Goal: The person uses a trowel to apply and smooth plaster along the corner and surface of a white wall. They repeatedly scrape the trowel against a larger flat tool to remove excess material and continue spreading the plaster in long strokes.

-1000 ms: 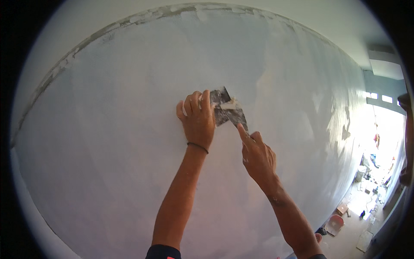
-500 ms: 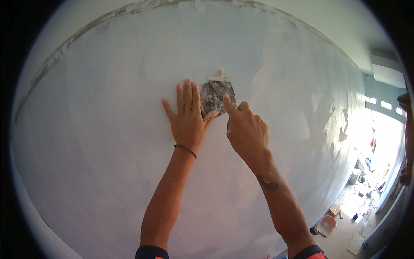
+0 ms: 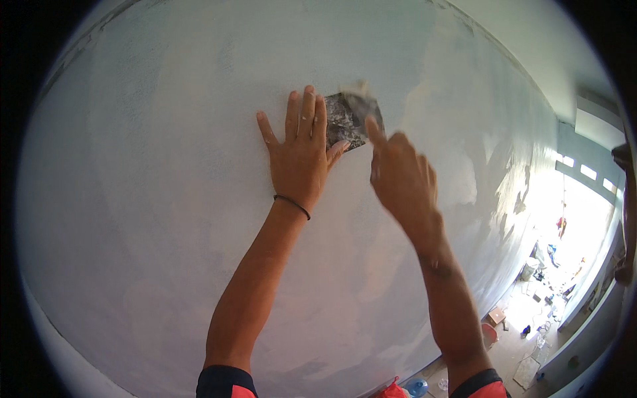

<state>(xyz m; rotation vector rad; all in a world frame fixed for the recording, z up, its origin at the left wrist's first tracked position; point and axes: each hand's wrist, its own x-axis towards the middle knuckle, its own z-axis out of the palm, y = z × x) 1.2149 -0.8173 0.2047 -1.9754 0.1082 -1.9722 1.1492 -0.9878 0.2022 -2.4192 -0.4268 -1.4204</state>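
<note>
My left hand [image 3: 298, 156] lies flat against the pale wall [image 3: 166, 199] with its fingers spread and a dark band round the wrist. Its thumb rests on the lower edge of a dark, roughly square patch [image 3: 342, 123] smeared with white; whether this is a sheet or a recess I cannot tell. My right hand [image 3: 403, 176] is closed around a putty knife [image 3: 358, 103], index finger stretched along the blade. Motion blurs the blade, which sits over the patch's upper right part with whitish paste at its far end. The knife's handle is hidden in the hand.
On the right, the floor [image 3: 514, 355] carries scattered debris, a cardboard box [image 3: 496, 316] and a bucket [image 3: 529, 268] near a bright opening. A red bag [image 3: 393, 390] and a blue plastic bottle [image 3: 417, 387] lie at the lower edge. The ceiling [image 3: 524, 40] meets the wall above.
The view has shifted, so both hands and the dark patch appear higher and further right. The putty knife has moved slightly right across the patch and is now blurred; my left hand keeps its pose.
</note>
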